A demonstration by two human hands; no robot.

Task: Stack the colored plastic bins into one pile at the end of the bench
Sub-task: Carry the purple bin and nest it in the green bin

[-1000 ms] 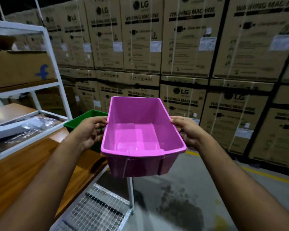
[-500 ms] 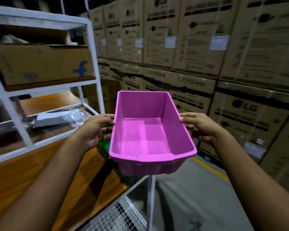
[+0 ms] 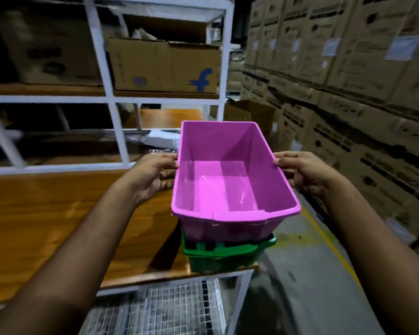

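Pink bin (image 3: pixel 230 180), a second ago held off past the tabletop (image 3: pixel 58 213), now sits over the green bin (image 3: pixel 225 255), probably nesting; left hand (image 3: pixel 153 175) and right hand (image 3: pixel 302 172) still grasp its rim.

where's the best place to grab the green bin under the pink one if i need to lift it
Take the green bin by its flared rim on the two long sides, one hand from each side, the way the left hand and right hand hold the pink bin. The lip gives fingers a ledge; the pink bin fills its inside, so reaching in looks blocked.
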